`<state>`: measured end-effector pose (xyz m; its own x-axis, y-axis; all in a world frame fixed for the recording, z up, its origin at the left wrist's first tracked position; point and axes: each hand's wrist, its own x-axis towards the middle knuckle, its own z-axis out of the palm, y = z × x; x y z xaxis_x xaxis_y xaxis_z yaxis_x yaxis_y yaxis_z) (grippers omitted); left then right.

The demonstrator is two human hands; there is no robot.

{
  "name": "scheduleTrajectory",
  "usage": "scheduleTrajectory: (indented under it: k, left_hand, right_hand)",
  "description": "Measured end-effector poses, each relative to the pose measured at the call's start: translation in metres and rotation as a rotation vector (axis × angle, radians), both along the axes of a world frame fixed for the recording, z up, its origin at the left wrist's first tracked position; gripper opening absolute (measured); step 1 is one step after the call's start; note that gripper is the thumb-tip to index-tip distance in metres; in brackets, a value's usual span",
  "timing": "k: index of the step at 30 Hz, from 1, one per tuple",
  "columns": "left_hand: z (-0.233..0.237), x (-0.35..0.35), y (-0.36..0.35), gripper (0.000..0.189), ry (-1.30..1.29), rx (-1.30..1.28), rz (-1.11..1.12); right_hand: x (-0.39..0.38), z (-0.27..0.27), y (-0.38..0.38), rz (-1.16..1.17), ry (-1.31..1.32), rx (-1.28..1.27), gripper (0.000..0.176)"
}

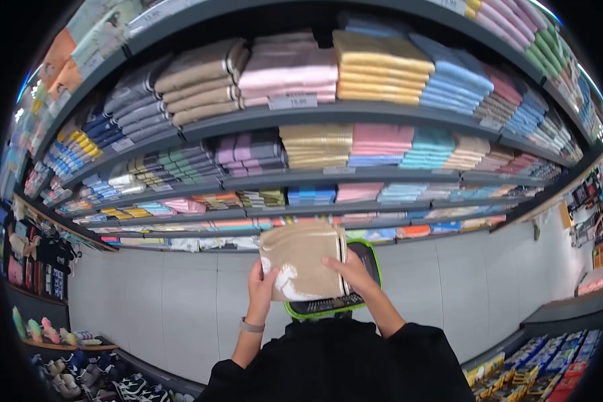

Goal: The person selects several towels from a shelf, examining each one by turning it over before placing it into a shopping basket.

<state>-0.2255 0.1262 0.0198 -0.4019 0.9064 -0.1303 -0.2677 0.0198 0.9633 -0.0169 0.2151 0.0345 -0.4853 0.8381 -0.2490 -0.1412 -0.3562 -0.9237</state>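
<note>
A folded beige towel with a white pattern and a dark-and-white striped edge is held up in front of me. My left hand grips its left side, thumb on top. On the opposite side, my right hand clasps the striped edge, thumb also on top. Below the towel is a black basket with a bright green rim, partly hidden by the towel and my right arm. A similar beige stack of towels lies on an upper shelf.
Curved-looking shelves of folded towels stretch across the front, with a price tag on one edge. Light floor tiles lie beneath. Shoes stand at lower left, and packaged goods at lower right.
</note>
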Motion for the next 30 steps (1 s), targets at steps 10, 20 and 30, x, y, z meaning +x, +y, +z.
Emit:
scheduleTrajectory:
  k: [10,20,30]
  left_hand:
    - [0.002,-0.02,0.004,0.047,-0.201,0.053,-0.152]
    - [0.02,-0.012,0.032,0.036,0.079,0.035,-0.081]
    - [0.034,-0.011,0.043,0.029,0.178,0.247,0.094]
  right_hand:
    - [0.008,0.015,-0.016,-0.035,0.046,-0.129,0.044]
    - [0.006,0.026,0.0,-0.003,0.027,-0.178,0.04]
    - [-0.005,0.03,0.026,-0.045,-0.165,0.164,0.039]
